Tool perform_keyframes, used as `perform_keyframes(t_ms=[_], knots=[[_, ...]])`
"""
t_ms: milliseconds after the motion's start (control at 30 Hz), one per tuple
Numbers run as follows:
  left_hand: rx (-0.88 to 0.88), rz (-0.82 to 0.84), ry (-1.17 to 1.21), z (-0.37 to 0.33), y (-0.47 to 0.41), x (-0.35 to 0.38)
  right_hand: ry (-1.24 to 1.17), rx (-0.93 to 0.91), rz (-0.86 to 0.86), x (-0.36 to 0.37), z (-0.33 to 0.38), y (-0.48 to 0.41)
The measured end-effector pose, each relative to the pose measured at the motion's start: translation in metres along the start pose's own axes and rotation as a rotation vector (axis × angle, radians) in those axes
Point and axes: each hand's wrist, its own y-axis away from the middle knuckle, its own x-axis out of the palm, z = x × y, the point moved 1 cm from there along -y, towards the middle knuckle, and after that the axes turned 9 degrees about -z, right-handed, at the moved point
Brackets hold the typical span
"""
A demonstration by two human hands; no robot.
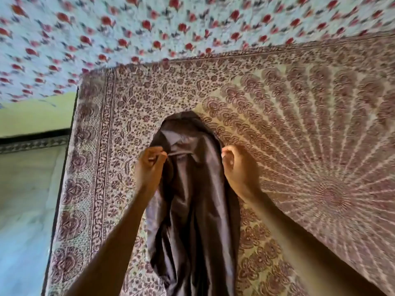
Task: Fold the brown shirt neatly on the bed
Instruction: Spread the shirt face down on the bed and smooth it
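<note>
The brown shirt [192, 199] hangs in a long, bunched shape between my two hands, above the patterned bed cover [299, 124]. My left hand [150, 165] pinches the fabric at the shirt's upper left edge with curled fingers. On the opposite side, my right hand [237, 167] grips the upper right edge. The top of the shirt bulges up beyond both hands, and its lower part falls in folds toward the bottom of the frame. Both forearms reach in from below.
The bed's left edge [62, 189] runs down the left, with pale floor [23, 210] beside it. A white cloth with red flowers [149, 28] lies across the far side. The wide mandala-print cover stretches to the right.
</note>
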Motion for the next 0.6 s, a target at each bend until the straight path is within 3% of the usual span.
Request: perform_keyframes(t_ms=[67, 133, 233, 300, 433, 600], knots=[[-0.075, -0.08, -0.207, 0.022, -0.027, 0.018, 0.094, 0.023, -0.044, 0.032, -0.014, -0.017], [-0.222, -0.055, -0.395, 0.047, -0.054, 0.036, 0.19, 0.11, -0.009, 0.066, -0.028, -0.034], [-0.352, 0.019, -0.443, 0.077, -0.076, 0.056, 0.287, 0.322, 0.114, 0.104, -0.041, -0.05], [-0.393, 0.029, -0.416, 0.082, -0.084, 0.066, 0.305, 0.369, 0.145, 0.12, -0.049, -0.055], [-0.532, -0.007, -0.392, 0.078, -0.1, 0.063, 0.13, 0.439, 0.028, 0.126, -0.053, -0.056], [-0.489, 0.229, -0.731, 0.079, -0.105, 0.053, 0.005, 0.39, -0.029, 0.107, -0.048, -0.052]])
